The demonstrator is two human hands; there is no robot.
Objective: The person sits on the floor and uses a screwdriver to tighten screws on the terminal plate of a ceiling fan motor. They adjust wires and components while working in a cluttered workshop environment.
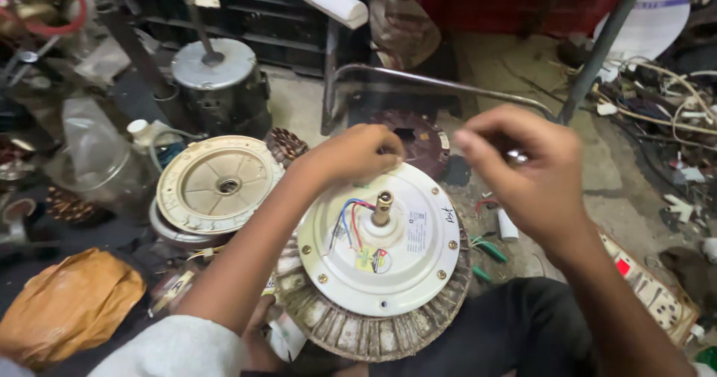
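My left hand (357,151) is curled at the far rim of the white motor cover (379,237), fingertips pinched together right at its edge; whether they grip anything I cannot tell, since the knuckles hide the tips. My right hand (532,172) hangs above the floor just to the right of the cover, fingers bunched around a small shiny piece (516,155) that glints between thumb and forefinger; what it is I cannot make out.

The cover sits round and flat in front of me, resting on a grimy ribbed motor body (373,331) that shows below and around it. A brass shaft (383,207) stands upright at its centre, and red, blue and white wires (349,222) loop out beside the shaft. Small screws dot the rim.

Just beyond my left hand lies a dark round plate (422,138). To the left rests a cream dished cover (217,184), and behind it a grey motor with a rod (218,82). An orange crumpled bag (67,302) lies at the near left. At the far right, a white socket strip (653,291) sits near my forearm.
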